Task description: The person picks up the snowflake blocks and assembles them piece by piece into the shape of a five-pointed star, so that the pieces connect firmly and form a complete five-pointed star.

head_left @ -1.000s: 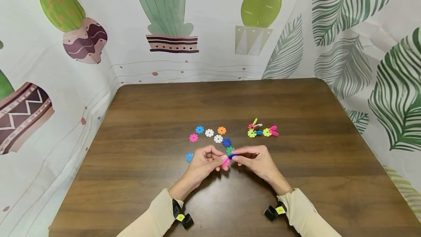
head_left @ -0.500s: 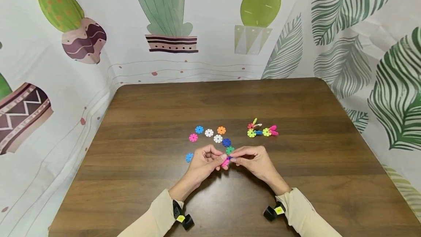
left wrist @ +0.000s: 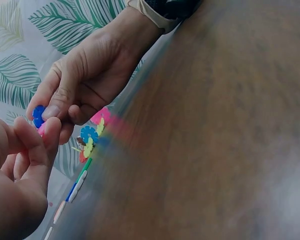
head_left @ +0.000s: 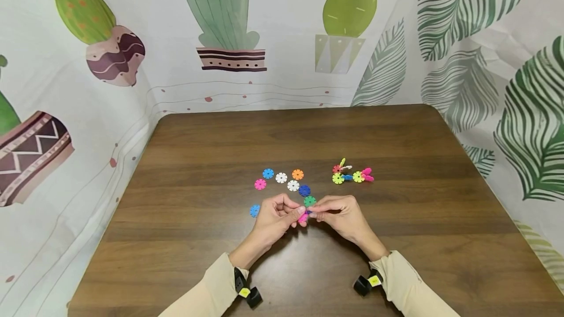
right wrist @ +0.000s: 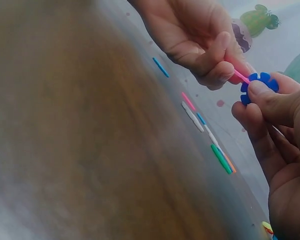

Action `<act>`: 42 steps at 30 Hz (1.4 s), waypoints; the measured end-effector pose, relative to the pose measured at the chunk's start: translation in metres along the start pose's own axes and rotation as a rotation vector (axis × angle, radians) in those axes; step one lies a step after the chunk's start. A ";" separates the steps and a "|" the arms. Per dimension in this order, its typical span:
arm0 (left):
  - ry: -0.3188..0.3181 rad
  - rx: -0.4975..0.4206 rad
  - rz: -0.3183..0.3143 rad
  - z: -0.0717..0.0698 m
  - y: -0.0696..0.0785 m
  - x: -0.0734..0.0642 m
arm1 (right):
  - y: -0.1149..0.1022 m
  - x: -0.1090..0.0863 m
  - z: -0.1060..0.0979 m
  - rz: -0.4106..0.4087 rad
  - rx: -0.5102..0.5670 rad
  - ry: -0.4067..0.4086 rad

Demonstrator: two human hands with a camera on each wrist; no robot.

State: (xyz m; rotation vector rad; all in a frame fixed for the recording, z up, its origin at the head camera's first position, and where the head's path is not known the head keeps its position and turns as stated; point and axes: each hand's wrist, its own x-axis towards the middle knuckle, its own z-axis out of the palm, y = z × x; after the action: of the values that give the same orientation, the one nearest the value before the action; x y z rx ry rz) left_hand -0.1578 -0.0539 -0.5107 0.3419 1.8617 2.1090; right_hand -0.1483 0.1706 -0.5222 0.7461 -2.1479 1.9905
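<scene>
My left hand [head_left: 277,215] pinches a pink notched plastic disc [head_left: 302,217] between thumb and fingers. Facing it, my right hand [head_left: 342,213] holds a dark blue notched disc [right wrist: 264,81] by thumb and fingertips. The two discs meet edge to edge at an angle in the right wrist view, the pink one [right wrist: 241,76] seen thin from the side. Whether their slots are fully interlocked cannot be told, as fingertips cover part of both. Just beyond the fingertips a green disc [head_left: 310,201] lies flat on the table.
Several loose discs lie behind the hands, including a dark blue one [head_left: 304,190], a white one [head_left: 293,186] and an orange one [head_left: 297,174]. A light blue disc [head_left: 254,210] is left of my left hand. Farther right stands a joined multicoloured disc assembly [head_left: 348,177] on the wooden table [head_left: 198,160].
My right fingertips have moved slightly left, closer to the left hand. The dark blue disc they hold shows less of itself and sits nearer the pink disc. The loose discs stay put.
</scene>
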 end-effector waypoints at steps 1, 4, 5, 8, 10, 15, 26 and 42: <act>-0.002 0.000 0.000 0.001 0.000 0.000 | 0.000 -0.001 0.000 -0.010 -0.008 -0.001; -0.006 0.002 0.001 0.002 -0.001 -0.001 | -0.001 -0.002 0.001 -0.019 -0.030 0.002; -0.008 0.002 0.001 0.003 -0.001 -0.002 | -0.001 -0.002 0.001 -0.019 -0.035 0.002; -0.002 -0.003 -0.001 0.003 -0.001 -0.003 | -0.001 -0.003 0.002 -0.013 -0.038 0.006; 0.002 -0.008 -0.004 0.004 -0.001 -0.003 | -0.001 -0.003 0.002 -0.007 -0.031 0.003; 0.001 -0.004 -0.002 0.004 -0.001 -0.005 | -0.005 -0.003 0.000 0.031 -0.004 -0.029; 0.158 -0.082 0.007 -0.005 0.007 -0.006 | 0.001 0.013 0.004 0.242 -0.420 -0.031; 0.152 -0.097 0.031 -0.008 0.008 0.003 | 0.006 0.034 0.025 0.285 -0.637 -0.013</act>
State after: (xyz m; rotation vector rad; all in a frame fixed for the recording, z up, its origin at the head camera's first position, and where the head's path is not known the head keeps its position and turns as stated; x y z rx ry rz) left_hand -0.1639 -0.0606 -0.5035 0.1938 1.8366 2.2949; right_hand -0.1745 0.1375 -0.5169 0.3630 -2.7835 1.2378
